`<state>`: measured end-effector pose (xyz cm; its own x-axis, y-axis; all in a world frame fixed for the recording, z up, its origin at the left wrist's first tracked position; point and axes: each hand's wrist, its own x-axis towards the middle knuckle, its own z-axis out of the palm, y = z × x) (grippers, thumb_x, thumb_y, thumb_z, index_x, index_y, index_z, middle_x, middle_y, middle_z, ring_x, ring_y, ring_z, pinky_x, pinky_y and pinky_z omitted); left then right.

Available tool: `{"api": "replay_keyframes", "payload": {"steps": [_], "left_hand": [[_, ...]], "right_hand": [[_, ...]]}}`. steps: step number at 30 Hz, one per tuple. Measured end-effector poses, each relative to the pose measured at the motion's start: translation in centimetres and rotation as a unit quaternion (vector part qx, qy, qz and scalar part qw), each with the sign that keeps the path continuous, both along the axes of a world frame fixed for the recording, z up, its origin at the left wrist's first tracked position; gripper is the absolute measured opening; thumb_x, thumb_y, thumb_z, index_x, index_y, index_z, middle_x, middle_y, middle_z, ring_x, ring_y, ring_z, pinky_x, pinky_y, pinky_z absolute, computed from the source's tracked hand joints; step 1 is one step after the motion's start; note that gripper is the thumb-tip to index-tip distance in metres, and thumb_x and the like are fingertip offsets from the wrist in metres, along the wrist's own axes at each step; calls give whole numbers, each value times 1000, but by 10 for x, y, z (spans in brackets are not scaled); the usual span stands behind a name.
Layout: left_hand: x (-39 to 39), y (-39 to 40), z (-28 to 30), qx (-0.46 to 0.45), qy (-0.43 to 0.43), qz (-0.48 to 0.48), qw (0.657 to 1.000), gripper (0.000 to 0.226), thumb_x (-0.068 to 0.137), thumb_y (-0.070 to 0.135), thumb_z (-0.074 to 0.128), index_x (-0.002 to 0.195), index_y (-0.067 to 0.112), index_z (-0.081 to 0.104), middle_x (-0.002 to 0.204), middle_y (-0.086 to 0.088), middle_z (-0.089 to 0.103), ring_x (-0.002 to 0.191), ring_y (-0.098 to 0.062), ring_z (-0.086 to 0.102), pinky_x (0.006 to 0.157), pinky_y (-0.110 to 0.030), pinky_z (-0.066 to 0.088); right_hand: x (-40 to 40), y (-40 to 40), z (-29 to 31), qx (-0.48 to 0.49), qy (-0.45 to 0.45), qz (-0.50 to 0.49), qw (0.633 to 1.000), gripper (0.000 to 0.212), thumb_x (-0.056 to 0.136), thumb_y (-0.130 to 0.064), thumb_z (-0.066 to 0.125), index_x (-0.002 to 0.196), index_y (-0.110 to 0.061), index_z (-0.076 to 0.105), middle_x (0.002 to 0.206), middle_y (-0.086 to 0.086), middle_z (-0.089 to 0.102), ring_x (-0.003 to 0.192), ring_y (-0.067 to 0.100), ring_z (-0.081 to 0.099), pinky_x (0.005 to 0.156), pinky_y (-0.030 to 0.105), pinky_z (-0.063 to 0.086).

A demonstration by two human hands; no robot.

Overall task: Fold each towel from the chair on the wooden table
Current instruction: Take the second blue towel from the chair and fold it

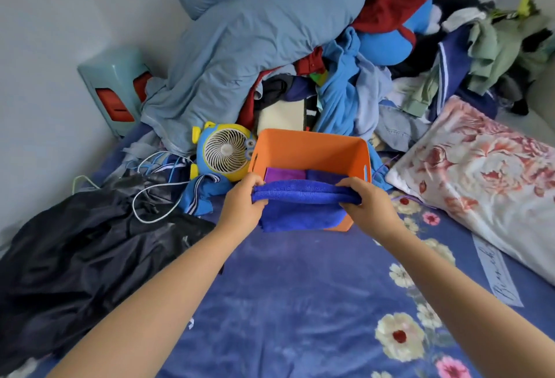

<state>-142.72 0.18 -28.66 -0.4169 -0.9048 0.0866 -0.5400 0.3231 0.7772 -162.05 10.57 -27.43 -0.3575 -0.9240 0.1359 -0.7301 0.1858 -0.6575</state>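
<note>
Open room is mostly the near middle of the bed (300,302): bare blue floral sheet between both forearms, right up to the near wall of the orange bin (309,149). The left edge is blocked by a rumpled black garment (90,257) with a white cable (150,197) looped over it. The right edge is taken by the floral pillow (480,185). The bin's opening is half free; a blue towel (303,203), held by the left hand (241,202) and right hand (368,203), drapes over its near rim, and folded cloths cover the bottom. A cartoon fan (225,152) touches the bin's left wall. Behind it, the clothes heap (345,83) and grey-blue duvet (246,35) wall off the far edge.
</note>
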Motion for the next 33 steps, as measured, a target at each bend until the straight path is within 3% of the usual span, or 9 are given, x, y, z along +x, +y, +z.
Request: {"api": "replay_keyframes", "payload": {"steps": [5, 10, 15, 20, 22, 26, 30, 32, 33], "left_hand": [[-41, -86, -12, -15, 18, 5, 1000, 21, 82, -4, 58, 83, 13, 45, 89, -14, 61, 79, -21, 53, 59, -22, 32], [-84, -171, -34, 0, 31, 54, 998, 11, 86, 2, 53, 96, 5, 54, 86, -8, 56, 77, -20, 48, 57, -21, 26], [-126, -241, -102, 96, 45, 135, 985, 25, 87, 7, 51, 110, -1, 56, 110, -22, 62, 105, -34, 56, 90, -39, 45], [-152, -265, -175, 187, -59, 152, 969, 29, 95, 20, 42, 113, -1, 50, 118, -19, 57, 109, -32, 53, 78, -28, 36], [-160, -267, -203, 182, -117, 163, 963, 33, 96, 21, 39, 116, -3, 46, 121, -21, 55, 112, -34, 52, 85, -32, 36], [-170, -270, -247, 157, -194, 196, 948, 37, 97, 20, 36, 123, -6, 40, 129, -22, 48, 119, -36, 47, 96, -39, 36], [-183, -282, -278, 107, -232, 206, 945, 33, 98, 19, 36, 121, -4, 40, 126, -20, 48, 111, -36, 52, 84, -41, 42], [-186, -291, -291, 92, -245, 200, 944, 38, 97, 18, 37, 131, 0, 34, 130, -17, 46, 115, -34, 51, 86, -41, 42], [-187, -296, -297, 87, -252, 195, 944, 43, 97, 15, 38, 137, 3, 29, 132, -16, 44, 117, -33, 49, 88, -40, 42]], "right_hand": [[-38, -85, -9, -45, 8, -1, 999, 39, 71, 21, 52, 105, 5, 62, 106, 20, 65, 99, 32, 58, 71, 8, 29], [-65, -166, -38, -66, -25, -34, 997, 36, 76, 17, 53, 108, 4, 62, 106, 20, 65, 96, 23, 55, 72, 6, 29], [-91, -239, -108, -11, -116, -92, 989, 31, 81, 4, 56, 113, 0, 56, 98, 4, 56, 91, 14, 49, 69, 8, 32], [-117, -278, -184, 129, -310, -143, 931, 5, 82, 5, 59, 83, 5, 54, 79, 12, 51, 73, 23, 57, 51, 13, 53], [-124, -290, -214, 178, -367, -152, 900, 12, 83, 6, 58, 76, 0, 51, 72, 8, 45, 74, 22, 54, 49, 15, 55], [-131, -312, -260, 257, -383, -140, 876, 24, 85, -1, 58, 67, -11, 47, 69, 4, 40, 60, 15, 49, 39, 14, 50], [-139, -340, -300, 269, -364, -147, 879, 20, 86, -8, 57, 69, -14, 49, 73, 5, 46, 62, 13, 44, 43, 20, 45], [-142, -353, -313, 244, -364, -153, 885, 2, 87, -10, 56, 87, -9, 57, 85, 9, 52, 74, 18, 49, 55, 27, 42], [-142, -357, -320, 231, -368, -155, 887, 14, 87, -11, 56, 100, -5, 58, 91, 10, 53, 80, 21, 50, 58, 29, 41]]}}
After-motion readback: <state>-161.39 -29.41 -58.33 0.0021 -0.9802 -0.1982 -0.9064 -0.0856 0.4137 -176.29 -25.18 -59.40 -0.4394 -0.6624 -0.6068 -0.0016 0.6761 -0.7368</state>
